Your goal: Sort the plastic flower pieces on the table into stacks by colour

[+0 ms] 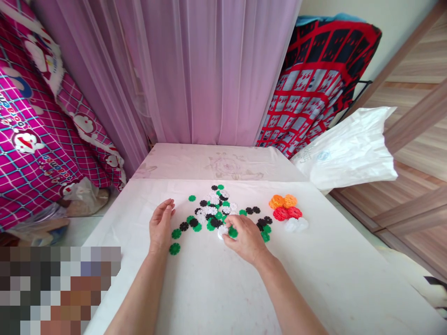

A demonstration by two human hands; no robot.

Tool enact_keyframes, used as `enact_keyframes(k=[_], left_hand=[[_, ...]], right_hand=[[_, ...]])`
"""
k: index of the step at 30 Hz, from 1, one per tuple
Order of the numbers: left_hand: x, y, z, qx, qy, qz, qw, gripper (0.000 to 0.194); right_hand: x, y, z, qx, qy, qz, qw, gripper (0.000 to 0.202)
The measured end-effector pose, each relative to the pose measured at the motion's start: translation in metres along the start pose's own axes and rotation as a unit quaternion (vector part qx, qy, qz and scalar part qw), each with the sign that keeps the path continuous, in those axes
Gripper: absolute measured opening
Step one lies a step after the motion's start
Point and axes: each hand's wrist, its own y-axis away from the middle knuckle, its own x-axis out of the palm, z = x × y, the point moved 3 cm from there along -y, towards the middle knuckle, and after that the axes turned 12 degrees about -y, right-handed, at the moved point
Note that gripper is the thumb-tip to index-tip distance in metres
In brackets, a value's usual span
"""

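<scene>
Many small notched discs in green (175,249), black (184,226) and white (201,216) lie in a loose pile on the white table. My right hand (243,234) is at the pile's front right, its thumb and forefinger closed on a white disc (222,231). My left hand (161,225) rests on its side left of the pile, fingers slightly curled and pressed together, near the green discs; whether anything is inside them is hidden. Right of the pile sit orange (283,201), red (287,213) and clear white (296,224) groups of discs.
The white table (216,298) has a flowered cover strip (226,163) at its far edge. A white plastic bag (352,151) stands at the back right. Purple curtains (216,70) hang behind. Pink checked cloth (52,139) hangs at the left, red patterned cloth (307,88) at the right.
</scene>
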Motion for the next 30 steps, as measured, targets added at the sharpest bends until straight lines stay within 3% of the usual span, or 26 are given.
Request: enact_keyframes(k=[7,14,21,30], left_hand=[[0.0013,-0.0007,0.0004,0.000,0.001,0.001,1.000,0.031],[0.0018,0.0010,-0.0012,0.001,-0.001,0.000,1.000,0.033],[0.0015,0.0013,-0.0013,0.003,-0.014,0.003,1.000,0.035],[0.0014,0.0006,-0.0004,0.005,-0.011,0.002,1.000,0.034]], right_hand=[[0.0017,0.0006,-0.0016,0.003,0.011,0.022,1.000,0.025],[0.0037,0.0012,0.0036,-0.018,0.032,0.096,0.995,0.047],[0.0050,-0.0029,0.0039,-0.009,0.042,0.108,0.993,0.028],[0.0032,-0.0042,0.0033,0.000,0.041,0.106,0.993,0.025]])
